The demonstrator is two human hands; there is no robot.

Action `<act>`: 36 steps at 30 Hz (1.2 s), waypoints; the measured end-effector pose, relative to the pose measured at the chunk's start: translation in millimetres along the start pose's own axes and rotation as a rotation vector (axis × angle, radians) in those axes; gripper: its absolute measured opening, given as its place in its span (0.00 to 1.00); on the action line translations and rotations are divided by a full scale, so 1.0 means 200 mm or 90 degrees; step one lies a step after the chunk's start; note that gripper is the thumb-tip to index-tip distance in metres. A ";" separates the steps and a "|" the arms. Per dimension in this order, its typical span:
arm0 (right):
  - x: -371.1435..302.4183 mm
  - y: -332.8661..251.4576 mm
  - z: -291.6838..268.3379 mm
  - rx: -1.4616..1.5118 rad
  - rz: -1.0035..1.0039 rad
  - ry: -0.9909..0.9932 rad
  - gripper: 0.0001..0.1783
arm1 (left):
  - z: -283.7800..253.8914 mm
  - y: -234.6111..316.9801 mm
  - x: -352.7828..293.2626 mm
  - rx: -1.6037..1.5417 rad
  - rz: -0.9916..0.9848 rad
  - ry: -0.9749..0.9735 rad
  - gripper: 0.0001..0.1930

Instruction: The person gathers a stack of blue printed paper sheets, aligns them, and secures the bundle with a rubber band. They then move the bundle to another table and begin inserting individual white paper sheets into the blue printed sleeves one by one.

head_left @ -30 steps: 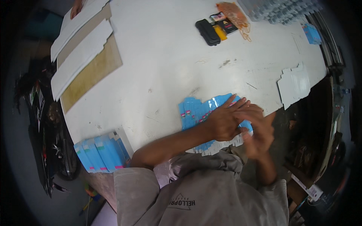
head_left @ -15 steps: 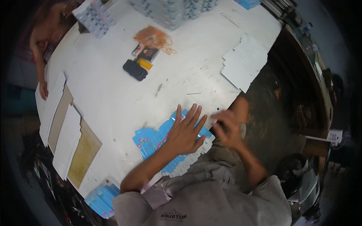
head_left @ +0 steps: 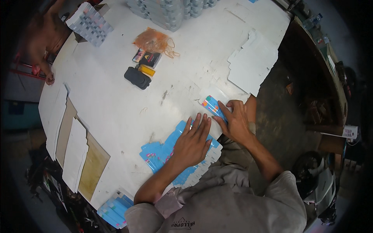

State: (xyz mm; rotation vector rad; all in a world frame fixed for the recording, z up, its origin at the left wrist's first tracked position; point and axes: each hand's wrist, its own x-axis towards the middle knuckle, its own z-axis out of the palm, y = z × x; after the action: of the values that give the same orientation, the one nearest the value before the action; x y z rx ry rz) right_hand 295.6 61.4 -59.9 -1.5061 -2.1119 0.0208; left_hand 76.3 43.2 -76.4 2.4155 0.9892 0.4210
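Observation:
My right hand (head_left: 237, 123) pinches a small blue carton (head_left: 211, 104) with coloured dots between thumb and fingers, at the table's near right edge. It looks slim and folded into a box shape, though the fingers cover its lower end. Just left of it, my left hand (head_left: 191, 145) lies flat, fingers stretched, over a fanned spread of blue cartons (head_left: 157, 150) with white tabs. These overlap one another and reach the table edge by my lap. The palm hides the middle of the spread.
More blue cartons (head_left: 115, 209) lie at the near left edge. White card sheets (head_left: 75, 155) rest at left, another white stack (head_left: 254, 62) at right. Mid-table are a black case (head_left: 137, 78), yellow lighter (head_left: 147, 70) and orange bag (head_left: 150, 40). Grey stacks (head_left: 163, 13) stand behind. A person (head_left: 48, 42) is at far left.
My right hand, blurred and with no carton visible before, now holds a blue carton on the table. My left hand stays on the spread. The person's arm at far left has shifted slightly.

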 end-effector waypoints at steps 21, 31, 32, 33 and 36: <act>0.03 0.04 -0.03 0.006 -0.022 -0.008 0.14 | -0.01 0.01 0.02 0.043 -0.002 -0.039 0.31; 0.06 0.23 -0.03 -0.146 0.136 0.035 0.23 | -0.09 0.06 0.03 0.100 0.024 -0.079 0.41; 0.05 0.34 -0.02 -0.137 0.107 0.027 0.25 | -0.11 0.08 0.04 0.054 0.029 -0.053 0.42; 0.04 0.44 -0.01 -0.127 0.079 0.019 0.27 | -0.11 0.07 0.05 0.041 0.032 -0.059 0.41; 0.00 0.40 -0.03 0.090 0.110 -0.121 0.26 | -0.06 0.03 0.05 0.027 0.026 -0.058 0.39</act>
State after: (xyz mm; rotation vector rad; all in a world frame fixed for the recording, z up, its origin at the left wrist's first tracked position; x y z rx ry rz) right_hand 368.5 89.3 -79.6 -1.6515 -2.0679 0.3815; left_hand 81.7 50.8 -61.5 2.4738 0.9197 0.3042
